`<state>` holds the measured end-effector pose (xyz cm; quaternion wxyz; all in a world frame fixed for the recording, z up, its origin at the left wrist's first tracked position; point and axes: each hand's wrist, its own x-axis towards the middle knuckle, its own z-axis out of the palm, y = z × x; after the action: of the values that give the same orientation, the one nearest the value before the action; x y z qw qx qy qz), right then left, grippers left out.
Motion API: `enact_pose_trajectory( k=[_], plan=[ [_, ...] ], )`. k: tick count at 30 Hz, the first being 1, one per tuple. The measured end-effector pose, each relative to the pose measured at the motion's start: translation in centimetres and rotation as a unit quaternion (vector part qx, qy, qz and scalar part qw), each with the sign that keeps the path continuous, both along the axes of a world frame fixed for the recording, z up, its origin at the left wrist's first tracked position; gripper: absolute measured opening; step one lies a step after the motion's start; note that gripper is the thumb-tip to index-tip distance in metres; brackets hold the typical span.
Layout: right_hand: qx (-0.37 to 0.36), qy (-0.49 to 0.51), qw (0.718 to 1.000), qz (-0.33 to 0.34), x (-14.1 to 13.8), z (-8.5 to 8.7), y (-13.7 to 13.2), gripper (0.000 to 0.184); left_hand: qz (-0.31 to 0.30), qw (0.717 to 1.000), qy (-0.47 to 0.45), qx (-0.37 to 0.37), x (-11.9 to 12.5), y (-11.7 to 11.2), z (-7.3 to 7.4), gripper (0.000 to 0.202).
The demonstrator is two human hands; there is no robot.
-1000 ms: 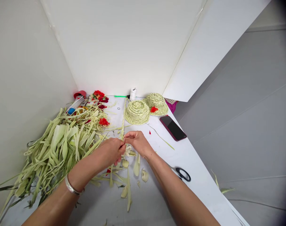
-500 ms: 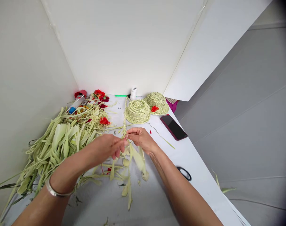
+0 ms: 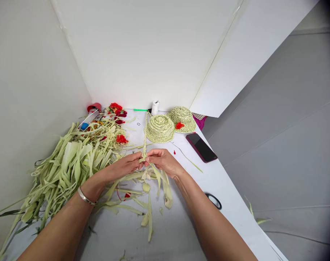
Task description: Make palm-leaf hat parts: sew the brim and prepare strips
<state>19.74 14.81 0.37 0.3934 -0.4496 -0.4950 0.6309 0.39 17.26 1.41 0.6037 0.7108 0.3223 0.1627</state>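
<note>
A pale green braid of husk-like strips (image 3: 145, 139) runs from the back of the table down to my hands. My left hand (image 3: 128, 165) pinches its near end from the left, fingers closed. From the right, my right hand (image 3: 161, 159) grips the same end between thumb and fingers. Loose strips (image 3: 165, 186) hang and fan out below the fingers. Just beyond the hands sits a coiled, hat-shaped braided piece (image 3: 161, 128), with the upper braid passing along its left side. Behind it to the right stands a woven hat (image 3: 182, 117) bearing a red flower (image 3: 179, 125).
A large heap of husk strips (image 3: 69, 163) covers the left side, with red flowers (image 3: 116, 107) and a red cup (image 3: 94, 107) behind. A white thread spool (image 3: 155, 108) stands at the back. On the right lie a phone (image 3: 201, 147) and a black ring-shaped item (image 3: 214, 201).
My left hand has moved from above the strips to the braid's end, close beside my right hand. A strip near the left fingers now lies out to the left. My right hand keeps its grip.
</note>
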Motion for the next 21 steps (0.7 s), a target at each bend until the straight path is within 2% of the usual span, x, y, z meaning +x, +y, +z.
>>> enact_pose_trajectory(
  k=[3,6,8,11,13,16,21],
  plan=[
    [0.049,-0.044,0.998,0.001,-0.4,-0.3,-0.2,0.022,0.008,0.998,0.039,0.046,0.0,0.2,0.0,0.032],
    [0.093,-0.121,0.988,-0.016,-0.7,-0.3,-0.5,0.014,0.045,0.995,0.051,0.072,0.3,0.3,-0.8,0.038],
    [0.135,-0.21,0.968,-0.007,-0.8,0.1,-0.9,0.016,0.066,0.994,0.051,0.069,0.5,0.4,-1.6,0.04],
    [0.195,-0.363,0.91,0.047,-0.8,1.1,-1.5,0.021,0.074,0.994,0.056,0.054,0.7,0.4,-2.7,0.042],
    [0.201,-0.423,0.881,0.066,-0.8,1.8,-1.9,0.019,0.079,0.994,0.059,0.046,0.7,0.4,-3.1,0.042],
    [0.193,-0.468,0.86,0.062,-0.7,2.6,-2.3,0.021,0.092,0.993,0.061,0.038,0.7,0.4,-3.0,0.04],
    [0.234,-0.494,0.833,0.082,0.1,2.9,-1.9,0.016,0.091,0.994,0.054,0.028,0.7,0.3,-2.7,0.039]
  ],
)
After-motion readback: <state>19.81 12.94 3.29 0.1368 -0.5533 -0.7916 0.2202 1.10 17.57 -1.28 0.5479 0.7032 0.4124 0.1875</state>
